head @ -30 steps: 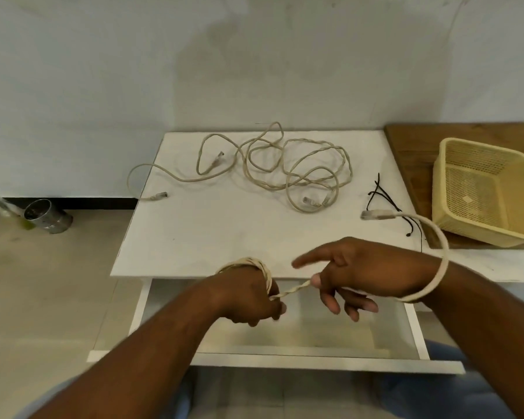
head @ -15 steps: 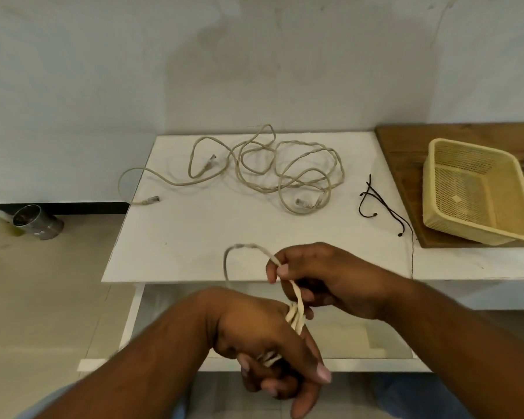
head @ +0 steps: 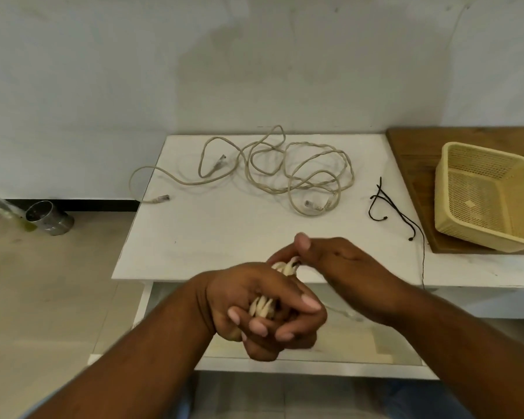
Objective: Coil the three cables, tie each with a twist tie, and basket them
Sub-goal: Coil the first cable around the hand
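1. Here, the left hand [head: 263, 309] is clenched around a coiled cable [head: 262, 307]. The cream strands show between its curled fingers.
2. The right hand [head: 333, 261] grasps the upper end of the same coil, with its fingers curled onto it and its thumb lifted. The bundle runs between the two hands, held in the air at the front edge of the white table [head: 212, 243] and above an open drawer [head: 369, 343].
3. Farther back on the table lie the loose cables [head: 288, 176], two of them tangled in slack loops. One plug end trails off near the left edge.
4. To the right of that tangle, the black twist ties [head: 386, 204] lie together on the table top. One thin strand runs toward the front edge.
5. The yellow basket [head: 472, 204] sits on a wooden board [head: 412, 164] at the right, well apart from both hands.
6. On the floor to the left, a metal can [head: 50, 217] lies on its side near the wall.
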